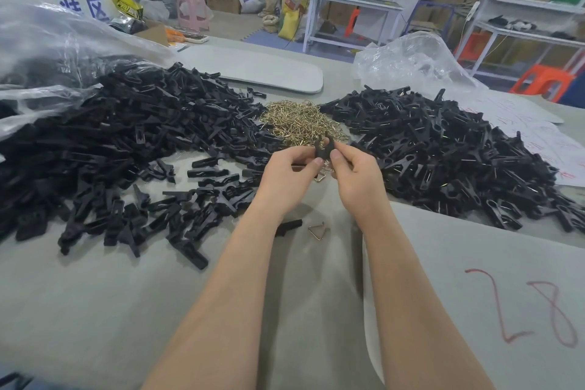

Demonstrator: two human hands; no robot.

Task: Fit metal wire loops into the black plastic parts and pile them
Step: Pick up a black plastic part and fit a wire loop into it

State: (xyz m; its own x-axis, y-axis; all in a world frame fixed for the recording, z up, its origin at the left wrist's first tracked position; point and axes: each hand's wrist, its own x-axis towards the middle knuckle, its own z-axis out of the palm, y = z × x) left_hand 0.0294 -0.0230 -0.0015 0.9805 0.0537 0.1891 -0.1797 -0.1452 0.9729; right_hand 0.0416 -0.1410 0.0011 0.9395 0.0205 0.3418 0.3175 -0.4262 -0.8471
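Both hands meet above the middle of the table. My left hand [289, 172] and my right hand [354, 168] together pinch one black plastic part [323, 146], held upright between the fingertips. A metal wire loop [320, 177] hangs just below the hands. A heap of brass-coloured wire loops [300, 122] lies right behind them. A big pile of bare black parts [126, 142] spreads to the left. To the right lies a pile of black parts with wire in them [443, 152].
One loose black part [288, 226] and one loose wire loop [318, 231] lie on the grey table [95, 310] below my wrists. Clear plastic bags sit at the back left [47, 38] and back right [408, 60]. A sheet marked 28 [506, 294] covers the near right.
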